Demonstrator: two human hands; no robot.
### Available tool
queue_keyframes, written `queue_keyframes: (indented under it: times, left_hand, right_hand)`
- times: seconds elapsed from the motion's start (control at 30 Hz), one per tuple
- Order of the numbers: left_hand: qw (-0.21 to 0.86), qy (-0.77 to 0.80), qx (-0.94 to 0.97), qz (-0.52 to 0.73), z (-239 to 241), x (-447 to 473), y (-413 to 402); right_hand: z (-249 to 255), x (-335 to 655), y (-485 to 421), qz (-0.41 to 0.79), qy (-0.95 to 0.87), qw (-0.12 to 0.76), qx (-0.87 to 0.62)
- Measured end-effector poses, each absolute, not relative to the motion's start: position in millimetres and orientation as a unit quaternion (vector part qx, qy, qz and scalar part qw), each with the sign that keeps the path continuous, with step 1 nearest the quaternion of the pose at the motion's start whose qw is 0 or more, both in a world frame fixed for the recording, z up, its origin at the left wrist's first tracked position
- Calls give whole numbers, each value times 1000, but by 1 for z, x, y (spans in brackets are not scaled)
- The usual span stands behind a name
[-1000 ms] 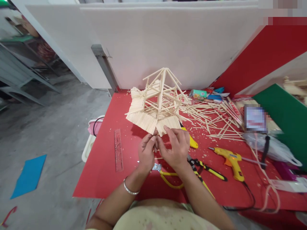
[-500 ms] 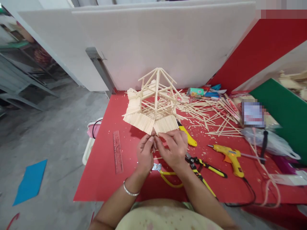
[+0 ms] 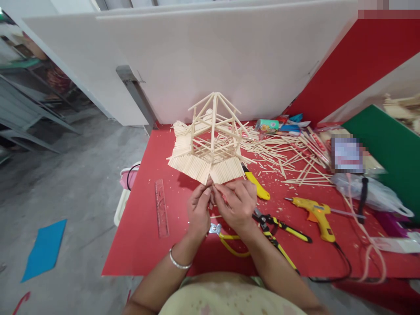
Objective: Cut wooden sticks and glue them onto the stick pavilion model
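Note:
A pagoda-like model of thin wooden sticks (image 3: 190,165), with an open frame on top and slatted roof panels around it, stands on the red table. Just below its front corner, my left hand (image 3: 199,210) and my right hand (image 3: 238,203) come together, fingertips pinched. Whatever lies between the fingers is too small and hidden to make out. Scissors with yellow handles (image 3: 234,251) lie partly under my right forearm. Beside that forearm are black-and-yellow pliers (image 3: 285,229). A yellow-handled cutter (image 3: 257,186) rests behind my right hand.
A clear ruler (image 3: 161,208) lies left of my hands on the red table (image 3: 131,236). To the right are a yellow glue gun (image 3: 316,214) with its cord and many loose sticks (image 3: 278,153). White boards (image 3: 210,57) stand behind; a green board (image 3: 387,153) leans at right.
My right fingertips have drawn slightly down from the model's front panel edge, still pinched close to my left. The model stays in place.

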State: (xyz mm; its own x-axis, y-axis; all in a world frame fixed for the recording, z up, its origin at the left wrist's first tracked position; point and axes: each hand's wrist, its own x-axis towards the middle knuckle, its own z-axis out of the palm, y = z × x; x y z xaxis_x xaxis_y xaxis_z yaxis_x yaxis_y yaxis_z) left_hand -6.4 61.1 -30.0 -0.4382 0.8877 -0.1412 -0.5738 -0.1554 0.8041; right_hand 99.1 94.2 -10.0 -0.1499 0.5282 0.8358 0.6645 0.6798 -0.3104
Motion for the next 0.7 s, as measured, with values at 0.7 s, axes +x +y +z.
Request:
queue_keyframes:
  times: [0.7]
  left_hand:
    - [476,429,196,742,-32,-6,59]
  right_hand:
    - [-11,99,94,-39,-737,527,-421]
